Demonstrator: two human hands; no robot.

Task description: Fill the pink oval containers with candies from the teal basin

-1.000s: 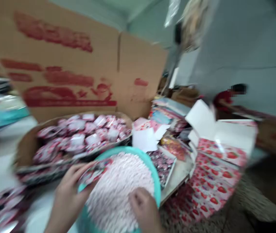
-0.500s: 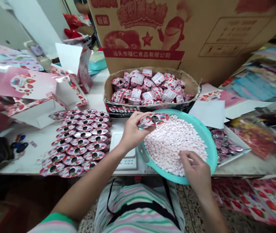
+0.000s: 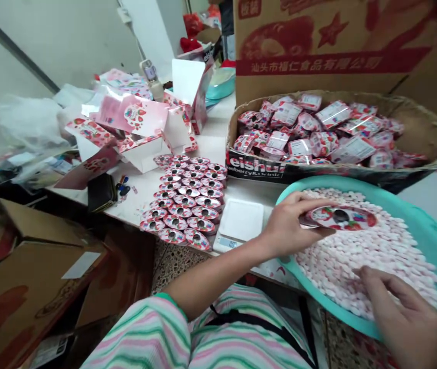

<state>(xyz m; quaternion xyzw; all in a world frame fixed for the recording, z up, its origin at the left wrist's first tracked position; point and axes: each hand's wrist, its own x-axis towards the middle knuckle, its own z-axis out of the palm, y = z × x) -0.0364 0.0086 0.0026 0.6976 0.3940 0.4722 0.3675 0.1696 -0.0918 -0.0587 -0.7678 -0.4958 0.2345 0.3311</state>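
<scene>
My left hand (image 3: 285, 225) grips a small strawberry-printed candy box (image 3: 351, 217) by its near end. The box has pointed ends and a dark round hole in its upper face. Below it lies a turquoise basin (image 3: 428, 225) filled with small pale pink candies (image 3: 334, 266). Over those candies my right hand (image 3: 403, 307) is closed in a pinch, fingertips down at the pile. Whatever sits between its fingers is too small to make out. Left of the basin, several similar boxes (image 3: 180, 210) stand in tight rows, holes up.
A cut-down carton (image 3: 257, 166) full of wrapped packs stands behind the basin, before a tall cardboard box (image 3: 334, 66). A white scale (image 3: 241, 220) lies beside the rows. Open pink display boxes (image 3: 145, 151), a black wallet (image 3: 102, 192) and floor cartons (image 3: 45, 277) are on the left.
The view has swung left, so the hands and basin appear further right. My left hand still holds the candy box above the basin, and my right hand remains pinched over the candies.
</scene>
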